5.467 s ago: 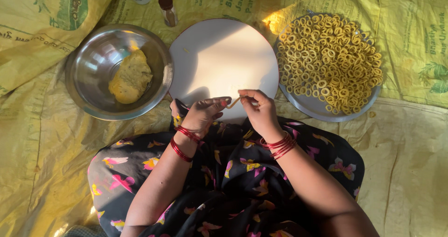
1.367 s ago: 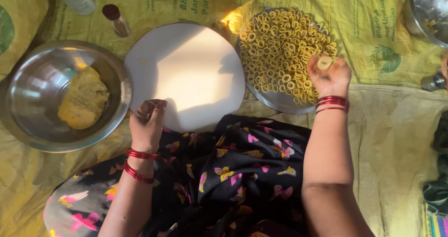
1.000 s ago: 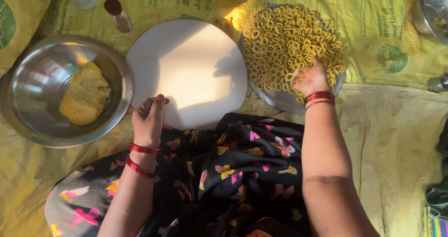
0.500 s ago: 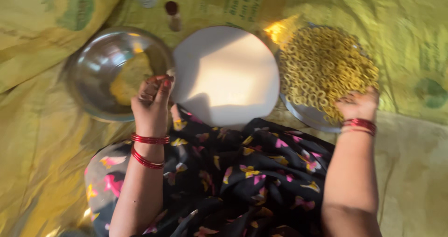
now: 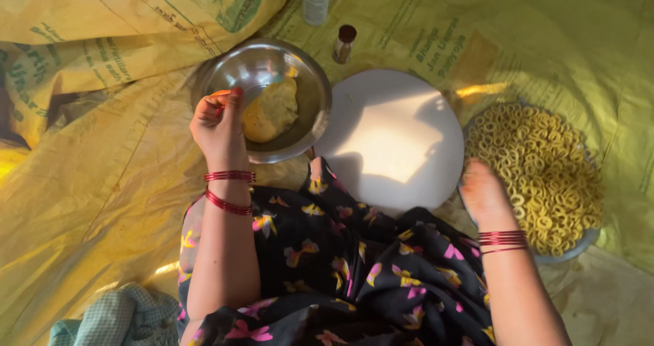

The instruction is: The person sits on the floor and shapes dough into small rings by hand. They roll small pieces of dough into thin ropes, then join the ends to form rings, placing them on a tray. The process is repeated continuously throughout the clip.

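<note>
Shifted from board edge to steel bowl point(image 5: 262, 97): left hand point(image 5: 219, 124), fingers pinched beside dough point(image 5: 271, 107). Right hand point(image 5: 485, 195), grip unclear, touching tray of dough rings point(image 5: 545, 176). White round board point(image 5: 392, 138) between; small bottle point(image 5: 345, 43) behind.

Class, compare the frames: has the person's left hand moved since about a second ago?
Yes. The left hand has gone from the near edge of the white round board leftward to the steel bowl, over the dough.

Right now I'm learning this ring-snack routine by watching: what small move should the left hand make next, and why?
Probably dip into the steel bowl and pinch off some yellow dough. The left hand hovers over the bowl's near rim beside the dough, apparently empty, and the white board is bare.
</note>
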